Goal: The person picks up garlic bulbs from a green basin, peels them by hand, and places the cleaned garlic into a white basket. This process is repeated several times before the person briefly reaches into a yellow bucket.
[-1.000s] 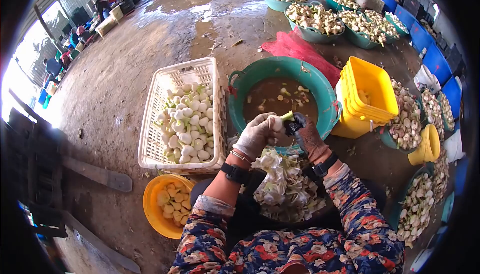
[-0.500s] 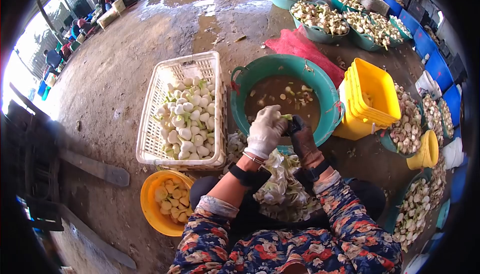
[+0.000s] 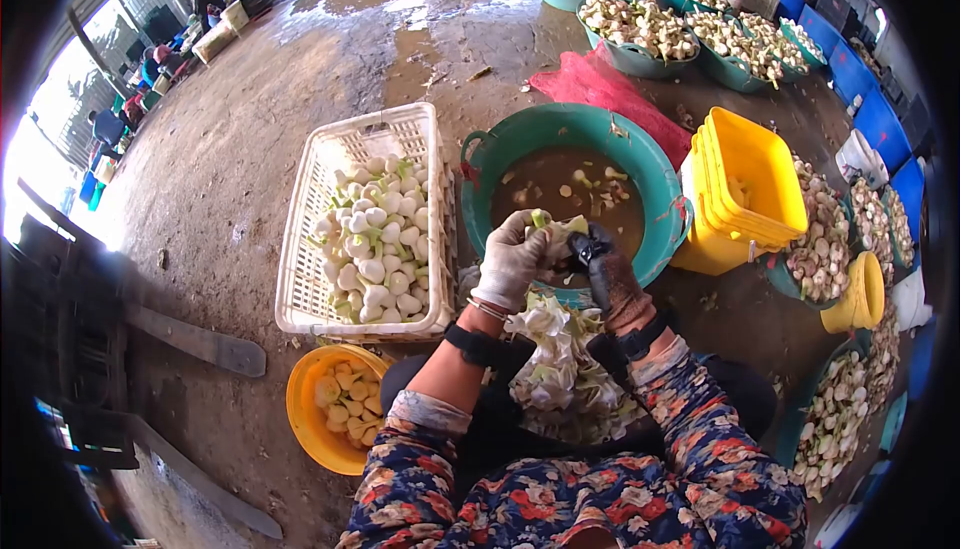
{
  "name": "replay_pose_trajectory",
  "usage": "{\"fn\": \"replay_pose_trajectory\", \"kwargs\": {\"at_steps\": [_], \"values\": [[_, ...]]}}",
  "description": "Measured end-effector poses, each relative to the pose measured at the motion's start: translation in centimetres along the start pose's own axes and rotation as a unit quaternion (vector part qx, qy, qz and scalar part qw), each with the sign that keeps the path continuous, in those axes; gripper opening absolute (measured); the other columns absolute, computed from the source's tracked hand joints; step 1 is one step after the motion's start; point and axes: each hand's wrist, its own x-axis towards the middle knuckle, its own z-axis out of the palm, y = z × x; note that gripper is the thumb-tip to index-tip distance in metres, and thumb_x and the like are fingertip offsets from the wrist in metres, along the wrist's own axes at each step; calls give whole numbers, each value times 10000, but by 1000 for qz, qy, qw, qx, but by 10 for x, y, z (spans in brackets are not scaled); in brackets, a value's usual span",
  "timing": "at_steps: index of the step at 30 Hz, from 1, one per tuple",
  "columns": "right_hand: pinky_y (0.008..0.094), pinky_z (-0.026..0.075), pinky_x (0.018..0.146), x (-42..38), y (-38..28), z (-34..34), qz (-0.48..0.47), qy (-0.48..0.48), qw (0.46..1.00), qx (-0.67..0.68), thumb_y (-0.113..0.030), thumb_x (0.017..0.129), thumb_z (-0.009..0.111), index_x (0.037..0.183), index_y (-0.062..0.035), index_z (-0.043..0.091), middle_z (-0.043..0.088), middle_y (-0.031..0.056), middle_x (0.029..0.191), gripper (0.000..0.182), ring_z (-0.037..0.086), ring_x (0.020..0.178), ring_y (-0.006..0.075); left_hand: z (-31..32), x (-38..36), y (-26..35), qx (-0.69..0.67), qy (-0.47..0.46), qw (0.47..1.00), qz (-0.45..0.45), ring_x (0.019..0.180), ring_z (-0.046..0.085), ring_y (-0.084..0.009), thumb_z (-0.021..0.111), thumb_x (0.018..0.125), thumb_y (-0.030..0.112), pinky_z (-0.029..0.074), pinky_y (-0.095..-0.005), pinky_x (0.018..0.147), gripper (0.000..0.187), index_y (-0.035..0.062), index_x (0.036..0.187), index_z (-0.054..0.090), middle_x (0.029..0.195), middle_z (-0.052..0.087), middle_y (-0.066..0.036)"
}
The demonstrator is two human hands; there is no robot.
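Note:
My left hand (image 3: pixel 510 264), in a whitish glove, is closed around a garlic bulb (image 3: pixel 541 219) whose short green stem pokes up past the fingers. My right hand (image 3: pixel 608 274), in a dark glove, has its fingers bent and pressed against the same bulb's pale outer skin; whether it also holds a tool is hidden. Both hands hover over the near rim of a green tub (image 3: pixel 645 154) with brown water and garlic pieces in it. Below them, a heap of papery garlic skins (image 3: pixel 565 374) lies between my legs.
Left stands a white crate (image 3: pixel 290 269) of peeled garlic bulbs, with an orange bucket (image 3: pixel 300 424) of bulbs nearer. Stacked yellow buckets (image 3: pixel 715 219) are right of the tub. Red netting (image 3: pixel 620 99) lies behind it. Garlic-filled tubs (image 3: pixel 640 64) line the back and right.
Both hands have shifted slightly; the left has turned so that more of the bulb and its green stem shows. The right fingers have moved up against the bulb.

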Motion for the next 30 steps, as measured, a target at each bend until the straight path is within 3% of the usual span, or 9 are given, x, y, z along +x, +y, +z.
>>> {"fn": "replay_pose_trajectory", "kwargs": {"at_steps": [4,6,7,9,11,15,19,27,30], "values": [[289,525,723,17,38,-61,-125,-38,949,-287,-137,896,551,1089,-38,592,634,70,952,221,639,775,158,-8,-2,5,-71,-54,996,-6,891,633,-179,639,882,165,532,-299,778,369,0,1201,557,1013,641,-90],[280,499,676,10,37,-60,-402,-82,686,-601,-210,884,607,1018,-47,613,627,80,862,212,618,727,140,-9,-3,7,-63,-65,996,-14,908,629,-180,638,883,168,524,-304,803,375,-3,1206,554,1039,633,-97],[280,499,676,5,22,-52,-400,-83,687,-601,-210,884,607,1018,-47,613,627,80,862,212,618,727,140,-10,-3,6,-58,-76,995,-25,926,626,-181,637,883,171,517,-308,828,381,-5,1210,551,1064,625,-104],[271,460,601,1,-10,-38,-18,-77,959,-271,-261,874,639,930,-39,630,610,55,759,229,568,661,106,-10,-2,1,-51,-95,993,-37,936,618,-170,640,882,179,518,-309,826,387,6,1217,552,1077,620,-94],[266,476,622,-1,-42,-18,-108,-98,922,-359,-188,889,597,893,-25,594,624,44,776,163,573,675,96,-5,1,-1,68,-117,980,147,921,613,-158,638,884,185,540,-325,779,384,16,1218,553,1076,621,-77],[274,481,619,4,-50,-6,-29,-139,950,-278,-211,858,643,891,-29,632,623,32,730,185,575,666,96,-5,-4,9,-16,-125,992,-13,980,575,-132,646,879,199,467,-289,876,361,14,1180,576,1099,613,-45],[280,499,668,8,-22,-21,-155,-120,894,-404,-201,821,686,983,-37,665,655,24,779,231,588,697,95,-9,1,6,99,-92,991,-5,1016,560,-125,605,902,161,432,-281,924,297,18,1162,587,1102,619,-38],[295,492,693,34,37,-52,-4,-129,959,-250,-199,812,666,944,-52,673,671,36,778,198,616,730,127,-7,2,8,17,-139,990,19,1026,562,-132,622,894,172,442,-289,921,351,13,1203,575,1145,606,-38],[345,496,709,37,71,-60,-126,-186,854,-470,-247,832,621,961,-48,661,679,105,870,240,639,734,233,-6,1,14,-26,-102,994,1,1049,574,-184,570,915,144,448,-324,931,329,-1,1210,554,1178,588,-85]]}}
